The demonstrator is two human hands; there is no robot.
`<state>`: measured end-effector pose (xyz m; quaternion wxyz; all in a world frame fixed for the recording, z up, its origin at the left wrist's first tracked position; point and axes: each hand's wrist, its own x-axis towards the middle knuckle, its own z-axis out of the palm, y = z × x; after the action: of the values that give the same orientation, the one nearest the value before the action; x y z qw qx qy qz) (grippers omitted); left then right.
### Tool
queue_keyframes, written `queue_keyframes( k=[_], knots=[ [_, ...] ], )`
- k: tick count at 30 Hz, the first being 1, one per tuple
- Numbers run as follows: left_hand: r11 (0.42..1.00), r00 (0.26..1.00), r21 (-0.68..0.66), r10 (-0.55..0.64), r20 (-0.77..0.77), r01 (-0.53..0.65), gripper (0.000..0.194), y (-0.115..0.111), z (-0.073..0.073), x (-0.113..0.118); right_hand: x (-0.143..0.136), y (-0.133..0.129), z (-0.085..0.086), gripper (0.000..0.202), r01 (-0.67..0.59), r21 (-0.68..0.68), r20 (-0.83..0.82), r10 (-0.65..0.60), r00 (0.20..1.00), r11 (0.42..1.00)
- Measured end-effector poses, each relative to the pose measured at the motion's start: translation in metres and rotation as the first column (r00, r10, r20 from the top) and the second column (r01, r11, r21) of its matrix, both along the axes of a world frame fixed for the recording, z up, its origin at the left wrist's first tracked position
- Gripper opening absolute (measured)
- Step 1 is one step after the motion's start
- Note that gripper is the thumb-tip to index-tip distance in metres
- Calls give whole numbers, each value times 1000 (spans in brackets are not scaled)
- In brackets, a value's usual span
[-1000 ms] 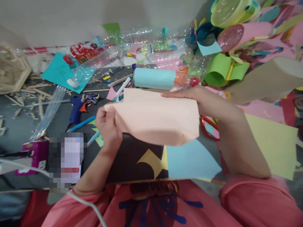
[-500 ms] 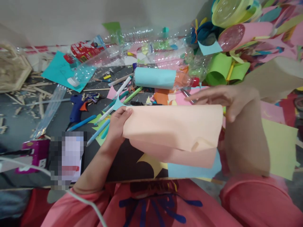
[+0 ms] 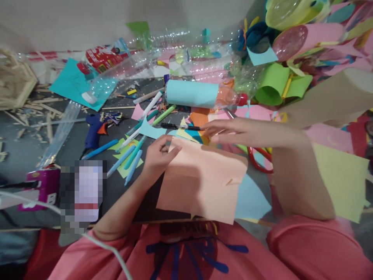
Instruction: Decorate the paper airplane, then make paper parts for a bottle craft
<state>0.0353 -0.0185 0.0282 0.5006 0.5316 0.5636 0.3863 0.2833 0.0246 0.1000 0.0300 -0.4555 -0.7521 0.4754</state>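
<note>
The left hand (image 3: 159, 158) pinched the paper (image 3: 201, 190) by one corner; the right hand (image 3: 244, 131), apart, extended its fingers beside the pen (image 3: 180, 126). Paper appeared light, pliable, crease-prone: best gripped at edges.

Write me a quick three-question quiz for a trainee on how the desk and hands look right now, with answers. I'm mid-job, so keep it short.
1. Multiple choice: what does the left hand touch?
a) the phone
b) the peach paper
c) the yellow sheet at the far right

2. True or false: the blue glue gun lies on top of the peach paper.

3. Fill in: the bottle wrapped in light-blue paper has a ____ cap.

Key: 1: b. 2: false; it lies to the left of the paper. 3: red.
</note>
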Motion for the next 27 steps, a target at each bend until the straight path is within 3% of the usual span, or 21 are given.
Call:
queue_keyframes(
  k=[4,8,12,15,24,27],
  knots=[
    [999,998,-32,-36,-49,35,19,-5,-2,3,-41,-16,-14,49,25,106,19,-27,999,994],
    [993,998,-115,-12,64,19,28,-7,1,6,-58,-18,-28,28,25,108,-8,-24,1000,994],
    [991,975,-135,33,219,-4,30,-4,6,5,-56,-15,-30,16,20,75,-115,-11,993,997],
    [993,983,-115,-10,184,32,23,-3,8,3,-57,-15,-25,17,2,50,-123,4,992,999],
    [999,997,-27,38,64,-36,22,1,4,1,-36,-9,-11,14,-183,0,104,182,978,983],
    [999,998,6,49,50,-50,25,4,1,-2,-25,-5,-10,16,-174,-1,148,173,974,985]
  ],
)
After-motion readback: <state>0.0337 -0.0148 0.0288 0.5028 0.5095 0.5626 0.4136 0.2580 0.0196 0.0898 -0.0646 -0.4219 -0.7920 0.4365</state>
